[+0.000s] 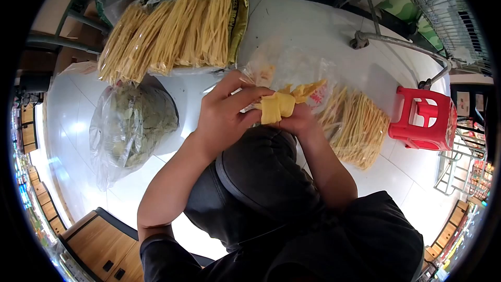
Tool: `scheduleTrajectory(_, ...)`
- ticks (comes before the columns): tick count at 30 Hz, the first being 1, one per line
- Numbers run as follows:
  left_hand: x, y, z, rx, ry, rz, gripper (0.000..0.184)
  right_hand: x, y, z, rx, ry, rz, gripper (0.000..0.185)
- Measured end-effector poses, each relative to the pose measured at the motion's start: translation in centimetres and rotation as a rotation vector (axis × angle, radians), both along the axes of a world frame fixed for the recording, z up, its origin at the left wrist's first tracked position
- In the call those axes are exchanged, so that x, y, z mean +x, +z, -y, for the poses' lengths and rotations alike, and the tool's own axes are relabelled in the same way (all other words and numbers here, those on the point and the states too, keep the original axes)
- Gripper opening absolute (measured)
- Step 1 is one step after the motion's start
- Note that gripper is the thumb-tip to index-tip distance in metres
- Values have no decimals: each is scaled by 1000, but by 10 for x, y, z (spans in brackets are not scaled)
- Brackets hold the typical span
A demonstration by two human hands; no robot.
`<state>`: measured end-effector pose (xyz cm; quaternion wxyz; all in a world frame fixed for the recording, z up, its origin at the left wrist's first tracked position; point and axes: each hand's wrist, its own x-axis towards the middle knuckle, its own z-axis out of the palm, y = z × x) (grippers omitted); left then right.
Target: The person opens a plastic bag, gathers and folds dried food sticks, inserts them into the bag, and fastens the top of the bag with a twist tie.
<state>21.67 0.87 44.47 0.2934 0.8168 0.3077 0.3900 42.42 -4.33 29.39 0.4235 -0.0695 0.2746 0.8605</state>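
Note:
In the head view, a wide yellow strip (279,108), folded into a knot-like bundle with loose ends, is held up over my knees. My left hand (224,107) is closed, with thumb and forefinger pinching the strip's left side. My right hand (298,120) is closed on it from the right and below, its fingers partly hidden behind the strip. Crinkled clear plastic (292,65) spreads just beyond both hands. Beside my right forearm, a clear bag of long, thin yellow dried sticks (360,128) lies on the floor.
Several more bags of yellow sticks (177,31) lie at the upper left. Below them sits a clear bag of dried leaves (135,120). A red plastic stool (424,119) stands at right, under a wire cart (443,10). Wooden cabinets (104,245) are at the lower left.

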Motion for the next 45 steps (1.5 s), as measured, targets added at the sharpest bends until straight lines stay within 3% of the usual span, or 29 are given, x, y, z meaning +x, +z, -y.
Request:
scheduleTrajectory(3,-2,-4,-2,49,-36,-55,39,-4,-15,4,106,-76,-146,45)
scheduleTrajectory(6,-2,-4,-6,139,-43,-45,38,-3,-14,2,-18,-196,30,44)
scheduleTrajectory(8,-6,-3,-8,50,-86,-33,44,-2,-7,-5,-91,-296,282,41)
scheduleTrajectory(12,-9,7,-10,-59,-116,-54,52,10,13,-6,-144,-284,309,38)
scheduleTrajectory(14,-13,7,-12,-119,-163,-41,55,11,36,-9,-248,-273,619,36)
scheduleTrajectory(17,-18,-2,-18,-150,-187,-66,58,21,44,-8,-269,-384,716,26)
scheduleTrajectory(18,-20,-3,-19,-155,-181,-65,58,26,40,-6,-271,-377,717,26)
scheduleTrajectory(20,-23,-4,-22,-178,-253,-118,54,35,34,-3,53,-411,626,25)
scheduleTrajectory(24,-25,-12,-22,-243,-286,-170,60,41,31,-6,-33,-554,527,25)
scheduleTrajectory(26,-25,-10,-20,-268,-358,-143,75,43,32,-10,-108,-630,528,26)
scheduleTrajectory(30,-12,-4,-13,-220,-334,-143,84,34,38,-12,-52,-632,608,25)
scheduleTrajectory(33,-5,-11,-13,-118,-298,-83,78,26,45,-14,-36,-598,653,25)
scheduleTrajectory(35,0,-12,-10,-133,-266,-58,77,25,43,-16,-7,-635,405,25)
scheduleTrajectory(39,3,-2,-7,-122,-158,-67,72,15,52,-14,-30,-652,532,25)
scheduleTrajectory(41,4,-9,-9,-97,-187,-44,70,10,44,-14,228,-689,433,30)
scheduleTrajectory(45,6,-16,-10,-52,-258,9,63,1,62,-15,135,-664,343,33)
